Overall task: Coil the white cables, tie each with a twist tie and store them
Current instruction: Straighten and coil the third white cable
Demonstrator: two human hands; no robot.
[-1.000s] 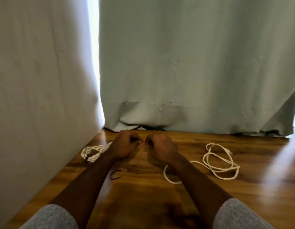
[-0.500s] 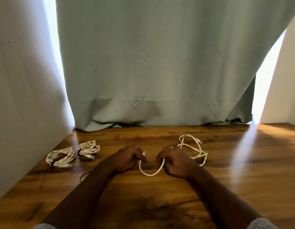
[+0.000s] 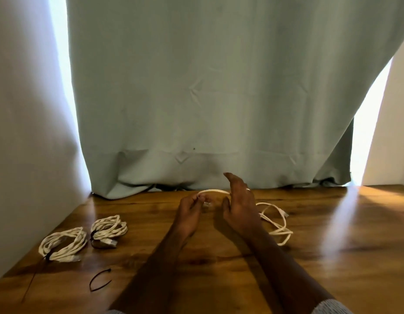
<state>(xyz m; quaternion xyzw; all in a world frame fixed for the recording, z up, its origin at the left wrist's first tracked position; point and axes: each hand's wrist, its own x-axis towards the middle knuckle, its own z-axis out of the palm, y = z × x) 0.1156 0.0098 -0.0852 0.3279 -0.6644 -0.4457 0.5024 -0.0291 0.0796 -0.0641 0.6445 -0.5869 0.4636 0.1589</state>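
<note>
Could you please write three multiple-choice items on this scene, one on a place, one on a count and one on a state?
1. Where does the loose black tie lie?
A. Near the table's front edge, in front of the tied coils
B. On top of the curtain
C. Under the right hand

2. How many coils already lie tied at the left?
A. None
B. Two
C. Five

3. What is the left hand doing?
A. Resting flat on the table
B. Pinching the loose cable
C. Lifting a coil

Answers:
1. A, it lies on the table nearer the camera than the coils.
2. B, one coil and another lie side by side.
3. B, its fingertips close on the cable's strand.
</note>
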